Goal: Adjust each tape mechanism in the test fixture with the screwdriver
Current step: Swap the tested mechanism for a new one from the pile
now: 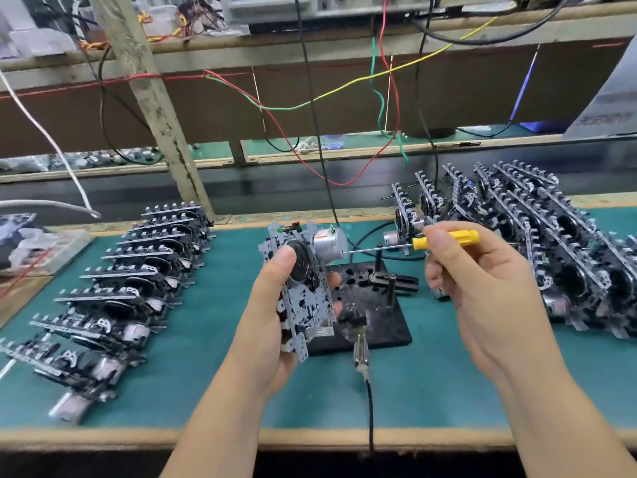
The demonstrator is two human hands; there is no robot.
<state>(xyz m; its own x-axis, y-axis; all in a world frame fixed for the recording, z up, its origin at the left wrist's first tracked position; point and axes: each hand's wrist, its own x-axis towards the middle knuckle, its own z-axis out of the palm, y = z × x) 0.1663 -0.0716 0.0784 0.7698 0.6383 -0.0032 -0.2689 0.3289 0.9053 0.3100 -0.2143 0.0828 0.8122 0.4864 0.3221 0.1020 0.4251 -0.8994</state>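
My left hand (267,315) grips a grey tape mechanism (303,288) upright above the bench, thumb on its black flywheel. A silver motor (329,243) sticks out at its top right. My right hand (482,288) pinches a yellow-handled screwdriver (444,239); its thin shaft runs left and the tip meets the motor's end. The black test fixture (379,315) with upright pins lies on the green mat just behind and below the mechanism, with nothing mounted on it.
A row of tape mechanisms (131,281) lies at the left, and a denser pile (537,243) at the right. A metal clip on a black cable (361,357) rests at the fixture's front edge. Coloured wires (344,132) hang from the shelf behind.
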